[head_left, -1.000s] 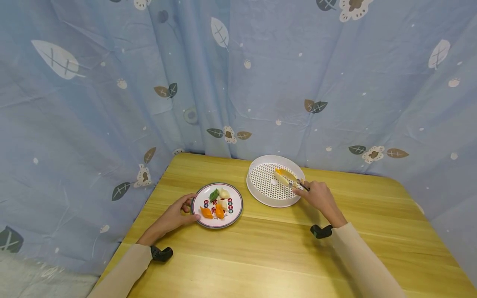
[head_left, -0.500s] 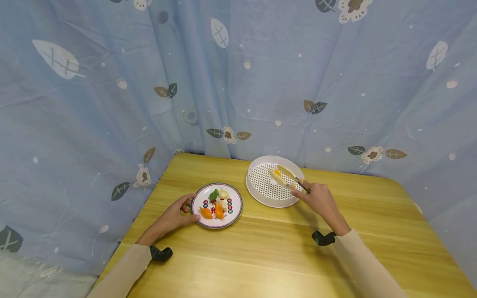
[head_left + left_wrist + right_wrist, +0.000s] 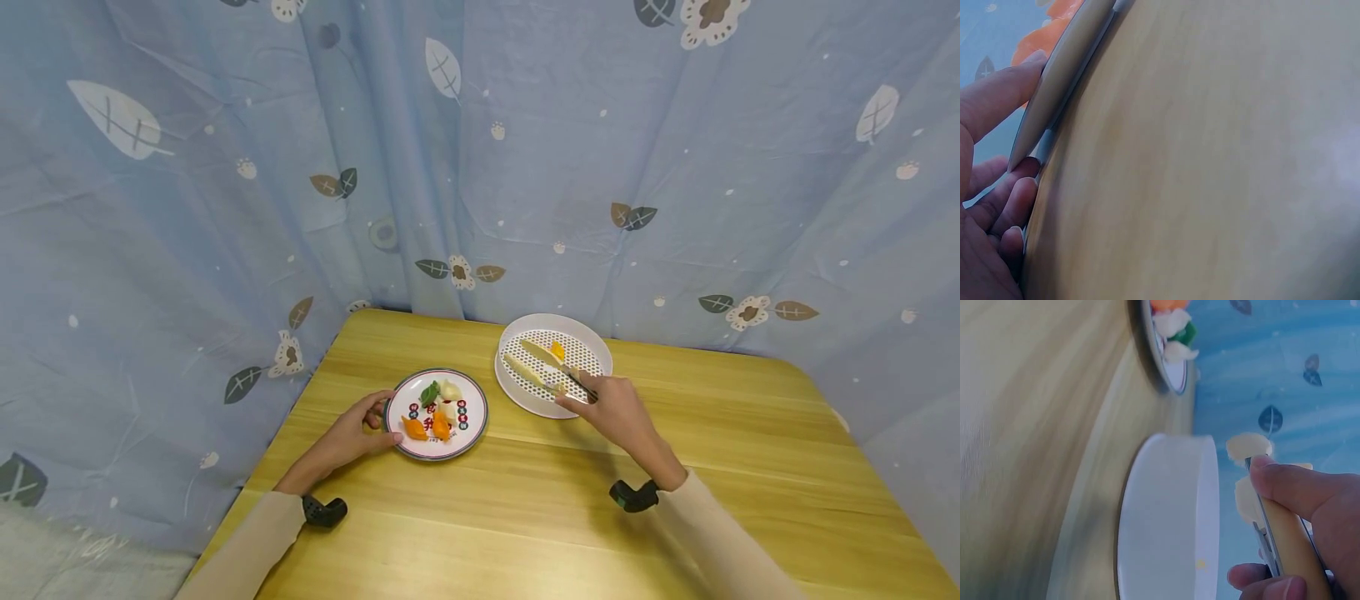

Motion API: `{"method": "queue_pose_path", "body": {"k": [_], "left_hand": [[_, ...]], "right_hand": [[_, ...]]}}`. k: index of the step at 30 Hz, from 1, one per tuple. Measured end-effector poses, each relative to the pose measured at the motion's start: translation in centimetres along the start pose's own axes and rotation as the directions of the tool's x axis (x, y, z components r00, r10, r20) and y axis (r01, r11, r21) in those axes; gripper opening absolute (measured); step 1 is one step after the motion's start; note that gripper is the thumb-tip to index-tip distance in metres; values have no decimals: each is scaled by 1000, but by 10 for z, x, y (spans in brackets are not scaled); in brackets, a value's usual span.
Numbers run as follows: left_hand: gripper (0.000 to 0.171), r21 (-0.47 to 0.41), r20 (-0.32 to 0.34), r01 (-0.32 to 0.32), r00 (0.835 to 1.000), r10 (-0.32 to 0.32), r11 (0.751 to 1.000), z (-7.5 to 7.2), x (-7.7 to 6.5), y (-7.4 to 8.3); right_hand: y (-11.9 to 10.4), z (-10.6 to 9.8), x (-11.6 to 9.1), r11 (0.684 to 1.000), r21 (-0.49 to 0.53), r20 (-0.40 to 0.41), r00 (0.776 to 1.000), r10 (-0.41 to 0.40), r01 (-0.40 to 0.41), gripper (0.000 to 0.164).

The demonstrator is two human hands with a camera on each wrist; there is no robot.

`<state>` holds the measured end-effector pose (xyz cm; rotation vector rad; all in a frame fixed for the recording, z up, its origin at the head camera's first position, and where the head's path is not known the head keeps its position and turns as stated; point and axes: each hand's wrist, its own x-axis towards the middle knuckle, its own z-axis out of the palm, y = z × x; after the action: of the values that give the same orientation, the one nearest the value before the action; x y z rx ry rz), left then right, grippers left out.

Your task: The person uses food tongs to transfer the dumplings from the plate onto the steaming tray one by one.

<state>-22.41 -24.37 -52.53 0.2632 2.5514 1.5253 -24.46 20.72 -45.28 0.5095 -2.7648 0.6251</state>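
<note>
In the head view my left hand (image 3: 351, 437) grips the left rim of a white patterned plate (image 3: 470, 396), thumb on top and fingers beneath. On it lie two orange dumpling-like pieces (image 3: 414, 428), whitish ones (image 3: 450, 390) and a green one (image 3: 430, 393). To the right stands a round white steamer tray (image 3: 517, 401) with a perforated bottom. My right hand (image 3: 617, 414) holds a pair of tongs (image 3: 542, 356) over it, their pale ends spread with nothing between them. One yellow dumpling-like piece (image 3: 557, 351) lies in the tray, just right of the tongs.
Everything stands on a wooden table (image 3: 495, 517). A blue leaf-patterned curtain (image 3: 555, 167) hangs close behind its back edge and along the left side. Black wrist cameras (image 3: 325, 512) sit on both wrists.
The tongs have spread and moved left and nearer, away from the yellow piece, which stays in the tray. My left hand and the plate have not moved.
</note>
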Motion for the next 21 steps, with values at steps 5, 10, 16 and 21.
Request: {"method": "queue_pose_path", "body": {"k": [5,10,16,21], "left_hand": [[80,-15,11,-5,1000,6,1000,-2,0,-1],[80,-9,8,2,1000,-2,1000,-1,1,-3],[79,-7,-5,6,1000,-6,1000,0,2,-4],[80,-6,-3,13,1000,-13,1000,0,1,-4]], "right_hand": [[-12,5,-1,999,21,18,999,-39,39,52],[-23,11,-1,997,56,27,998,-60,59,56],[-34,17,-2,995,79,38,997,-62,59,60],[-42,23,-2,994,83,55,996,-76,71,60]]}}
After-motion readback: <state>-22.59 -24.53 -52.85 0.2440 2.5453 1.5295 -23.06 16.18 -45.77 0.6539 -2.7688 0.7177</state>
